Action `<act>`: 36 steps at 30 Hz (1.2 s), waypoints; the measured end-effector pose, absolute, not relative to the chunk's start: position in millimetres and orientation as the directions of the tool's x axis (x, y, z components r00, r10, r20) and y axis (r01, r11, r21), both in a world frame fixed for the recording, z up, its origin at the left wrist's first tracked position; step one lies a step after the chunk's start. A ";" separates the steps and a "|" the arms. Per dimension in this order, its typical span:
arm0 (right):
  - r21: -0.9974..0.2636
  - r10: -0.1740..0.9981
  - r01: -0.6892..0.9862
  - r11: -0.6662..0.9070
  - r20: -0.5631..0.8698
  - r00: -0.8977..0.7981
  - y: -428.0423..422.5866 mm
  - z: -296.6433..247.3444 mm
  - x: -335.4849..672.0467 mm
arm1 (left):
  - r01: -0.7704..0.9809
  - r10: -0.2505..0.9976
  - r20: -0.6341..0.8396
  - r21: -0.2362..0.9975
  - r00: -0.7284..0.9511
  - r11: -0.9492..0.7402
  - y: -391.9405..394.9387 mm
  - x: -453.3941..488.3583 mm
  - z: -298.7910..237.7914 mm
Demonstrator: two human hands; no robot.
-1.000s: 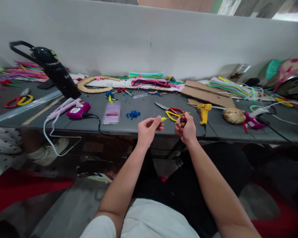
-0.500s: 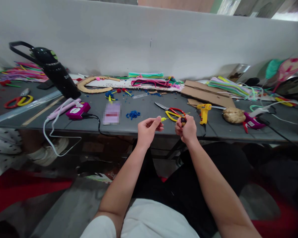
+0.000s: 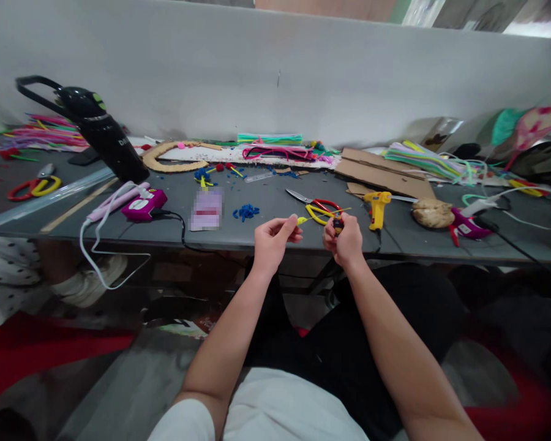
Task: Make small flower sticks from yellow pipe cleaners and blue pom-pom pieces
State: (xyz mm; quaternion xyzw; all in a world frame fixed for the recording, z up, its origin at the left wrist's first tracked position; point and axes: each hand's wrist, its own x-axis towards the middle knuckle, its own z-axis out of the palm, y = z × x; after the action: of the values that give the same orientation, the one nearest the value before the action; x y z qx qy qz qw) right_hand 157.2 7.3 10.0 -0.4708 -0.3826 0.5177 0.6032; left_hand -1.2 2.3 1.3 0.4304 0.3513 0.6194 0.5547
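Over the table's front edge, my left hand (image 3: 275, 240) pinches a yellow pipe cleaner (image 3: 302, 220) between thumb and fingers. Its thin stem points right, toward my right hand (image 3: 346, 240), which is closed around a small dark object with a brownish band (image 3: 338, 224), possibly a lighter. I see no flame. Just behind my hands lie scissors (image 3: 319, 207) with red and yellow handles, blades pointing left. A small heap of blue pipe cleaner bits (image 3: 246, 212) sits to the left of them.
A yellow glue gun (image 3: 377, 209) stands right of my hands, near cardboard sheets (image 3: 381, 173). Purple power strips (image 3: 144, 205) with cables lie at both sides. A black bottle (image 3: 112, 147) stands at left, and pipe cleaner bundles (image 3: 425, 160) line the back.
Almost nothing differs. My right hand has shifted very slightly, and the grips of both hands look the same.
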 end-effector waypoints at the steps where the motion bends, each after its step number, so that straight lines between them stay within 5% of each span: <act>1: -0.964 0.985 -0.265 0.017 -0.029 0.168 7.4 9.8 157.0 | -0.385 0.990 0.144 0.913 -0.014 -0.138 2.3 -1.2 1.2; 23: -0.951 0.968 -0.307 0.027 -0.051 0.245 9.3 9.9 173.6 | -0.400 0.992 0.097 0.909 -0.077 -0.119 10.8 -11.6 -3.1; 29: -0.948 0.965 -0.268 0.170 0.105 0.239 8.2 13.6 181.0 | -0.337 0.984 0.114 0.929 -0.137 -0.154 17.5 -24.1 -2.4; 36: -0.985 0.972 0.035 0.172 0.175 0.156 0.7 16.0 185.5 | -0.226 0.978 0.134 0.960 -0.157 -0.168 22.4 -38.7 -1.6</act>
State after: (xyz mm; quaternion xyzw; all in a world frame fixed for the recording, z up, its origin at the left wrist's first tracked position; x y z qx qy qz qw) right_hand 185.5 0.7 16.0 -0.4978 -0.5057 0.4079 0.5745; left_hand -38.7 22.4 -1.6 0.4369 0.4307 0.6269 0.4803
